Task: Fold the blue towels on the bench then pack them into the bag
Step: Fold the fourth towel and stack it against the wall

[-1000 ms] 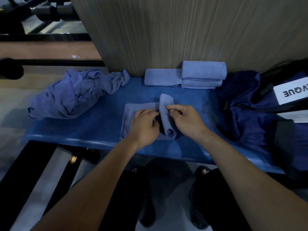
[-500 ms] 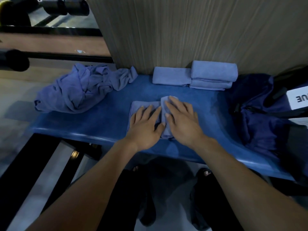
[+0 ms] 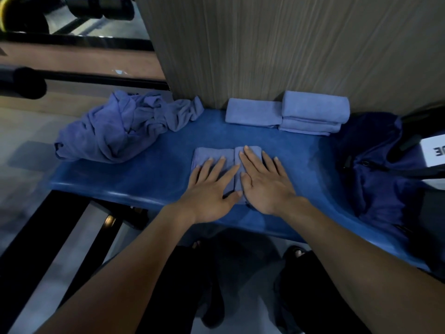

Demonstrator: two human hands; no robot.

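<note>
Left hand (image 3: 210,189) and right hand (image 3: 263,182): grip wide, fingers flat, pressing half-folded towel (image 3: 212,156) at tabletop (image 3: 149,174) centre. Towel's near edge hidden under palms. Bag (image 3: 375,169) right, cut off by frame.

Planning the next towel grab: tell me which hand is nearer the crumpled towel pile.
Left. The left hand lies flat on the half-folded towel, on the side toward the crumpled towel pile; the right hand presses farther away.

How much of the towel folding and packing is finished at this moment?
Done: folded towels lie stacked by the wall. In hand: the left hand and right hand press flat on a half-folded towel. Left: the crumpled pile needs folding, and nothing visibly sits in the bag yet.
</note>
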